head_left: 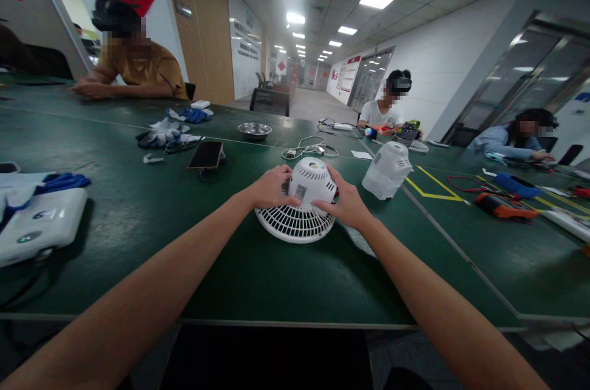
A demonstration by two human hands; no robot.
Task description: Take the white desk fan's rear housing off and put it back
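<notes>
A white fan head (295,227) lies face down on the green table, its slatted grille at the bottom and its rounded motor housing on top. My left hand (275,186) grips the housing from the left, thumb across its front near a printed label. From the right, my right hand (346,196) holds the same housing, with its thumb on the lower front. The far-side fingers of both hands are partly hidden. Just right of the fan head stands a white slotted part (388,170), its lower portion looking like translucent plastic.
Behind the fan head lie a white cable (310,149) and a metal bowl (254,130). A phone (205,155), gloves (168,133) and a white device (46,224) are leftward. An orange multimeter (506,207) lies right. Several people sit around the table.
</notes>
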